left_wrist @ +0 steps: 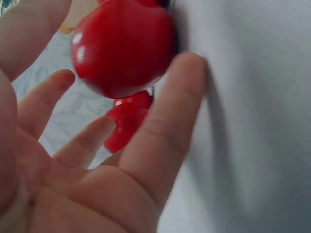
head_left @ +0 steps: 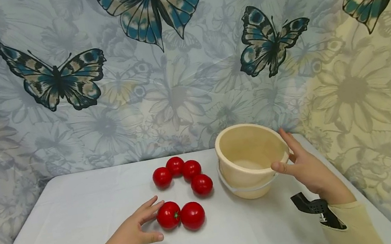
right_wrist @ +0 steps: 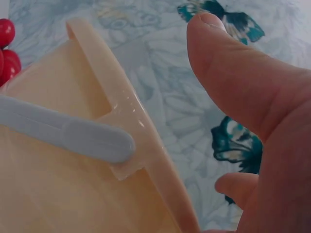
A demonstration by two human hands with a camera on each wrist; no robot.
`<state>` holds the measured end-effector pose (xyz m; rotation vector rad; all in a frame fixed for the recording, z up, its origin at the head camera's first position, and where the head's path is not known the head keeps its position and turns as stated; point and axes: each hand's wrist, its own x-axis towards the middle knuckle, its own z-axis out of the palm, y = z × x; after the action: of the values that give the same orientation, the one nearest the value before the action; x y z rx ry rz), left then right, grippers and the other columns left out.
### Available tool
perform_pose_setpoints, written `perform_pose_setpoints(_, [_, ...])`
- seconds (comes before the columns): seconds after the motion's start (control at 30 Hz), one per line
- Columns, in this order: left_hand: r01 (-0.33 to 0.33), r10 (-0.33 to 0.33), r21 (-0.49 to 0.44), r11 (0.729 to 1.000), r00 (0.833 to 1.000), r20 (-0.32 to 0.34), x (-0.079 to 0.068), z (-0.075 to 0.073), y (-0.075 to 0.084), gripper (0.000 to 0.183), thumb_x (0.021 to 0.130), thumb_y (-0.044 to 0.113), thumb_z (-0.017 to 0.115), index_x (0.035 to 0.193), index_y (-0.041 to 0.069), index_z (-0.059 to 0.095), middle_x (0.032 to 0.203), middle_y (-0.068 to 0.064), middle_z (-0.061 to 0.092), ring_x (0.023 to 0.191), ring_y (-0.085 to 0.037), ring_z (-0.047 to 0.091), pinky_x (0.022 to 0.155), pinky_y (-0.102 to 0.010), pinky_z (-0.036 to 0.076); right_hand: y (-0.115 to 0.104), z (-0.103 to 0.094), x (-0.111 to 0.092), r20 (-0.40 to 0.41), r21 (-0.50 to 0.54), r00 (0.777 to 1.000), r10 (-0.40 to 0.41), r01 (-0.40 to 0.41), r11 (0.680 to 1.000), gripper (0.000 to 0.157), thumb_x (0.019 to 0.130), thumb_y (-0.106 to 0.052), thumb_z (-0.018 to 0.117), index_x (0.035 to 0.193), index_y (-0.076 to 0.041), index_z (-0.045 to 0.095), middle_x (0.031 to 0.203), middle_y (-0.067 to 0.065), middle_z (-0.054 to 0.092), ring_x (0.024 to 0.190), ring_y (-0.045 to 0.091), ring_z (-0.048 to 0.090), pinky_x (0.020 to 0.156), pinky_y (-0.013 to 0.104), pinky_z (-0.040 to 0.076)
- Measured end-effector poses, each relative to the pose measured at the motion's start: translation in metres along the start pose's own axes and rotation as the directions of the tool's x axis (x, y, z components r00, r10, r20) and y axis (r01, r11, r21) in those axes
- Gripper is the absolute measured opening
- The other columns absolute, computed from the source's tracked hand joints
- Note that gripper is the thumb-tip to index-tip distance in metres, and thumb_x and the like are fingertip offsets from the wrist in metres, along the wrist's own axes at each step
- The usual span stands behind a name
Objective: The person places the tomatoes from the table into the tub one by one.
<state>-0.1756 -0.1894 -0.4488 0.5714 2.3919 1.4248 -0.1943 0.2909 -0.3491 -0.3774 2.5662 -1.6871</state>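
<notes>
Calyx tomato (head_left: 169, 215): red and glossy, with a small green star on its right side; lying on the tabletop, just right of the left hand's fingers.
Plain tomato (head_left: 193, 216): red, lying against the right side of the calyx tomato or a hair from it.
Left hand (head_left: 133, 236): fingers spread and mostly straight, reaching around the near left side of the calyx tomato; touching or just short of it, too close to tell.
Four farther tomatoes (head_left: 192, 170): red, set close together in a curve behind the front pair, toward the back edge of the tabletop.
Bucket (head_left: 253, 190): cream, standing mouth up to the right of all the tomatoes, with the inside visible.
Bucket handle (right_wrist: 63, 128): pale grey, hanging down around the near side.
Right hand (head_left: 310, 172): at the right side of the bucket rim, thumb toward the front, fingers extended behind, held loosely apart; contact with the rim not certain.
Sleeves (head_left: 348, 226): beige, one on each forearm, with black wrist mounts (head_left: 310, 204) beside the cuffs.
Tabletop (head_left: 89, 208): covered in white.
Backdrop (head_left: 176, 99): pale blue-grey, yellowish at right, printed with flowers and dark teal butterflies (head_left: 60, 82).
</notes>
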Motion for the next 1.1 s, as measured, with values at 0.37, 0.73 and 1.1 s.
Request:
perform_pose_setpoints(0.37, [-0.012,0.007,-0.063,0.998,0.997,-0.077,0.009,0.011,-0.010,0.067,0.082,0.022,0.082,0.144,0.019,0.055,0.154,-0.009,0.040,0.134,-0.038,0.044,0.111,-0.059,0.030,0.011,0.000,0.004,-0.025,-0.006,0.999,0.028,-0.028,1.000,0.098,0.096,-0.018,0.069,0.160,-0.013,-0.005,0.163,0.013,-0.011,0.140,0.046,0.030,0.098,0.030,0.043])
perform_pose_setpoints(0.73, [0.069,-0.068,-0.003,0.998,0.979,-0.195,0.011,0.023,-0.004,0.057,0.083,0.026,0.083,0.135,0.027,0.059,0.144,-0.007,0.051,0.125,-0.037,0.053,0.100,-0.058,0.045,0.012,-0.001,0.004,-0.039,-0.002,0.998,0.055,-0.055,0.998,0.101,0.093,-0.021,0.074,0.160,-0.013,-0.002,0.164,0.011,-0.009,0.141,0.045,0.028,0.096,0.029,0.046])
perform_pose_setpoints(1.1, [0.100,-0.101,-0.017,0.995,0.974,-0.203,0.013,0.026,-0.002,0.054,0.081,0.026,0.084,0.128,0.027,0.058,0.137,-0.005,0.056,0.126,-0.038,0.051,0.094,-0.054,0.050,0.015,0.000,0.005,-0.038,0.016,0.999,0.035,-0.034,0.999,0.100,0.093,-0.018,0.074,0.160,-0.012,-0.001,0.164,0.012,-0.008,0.140,0.046,0.029,0.090,0.020,0.047])
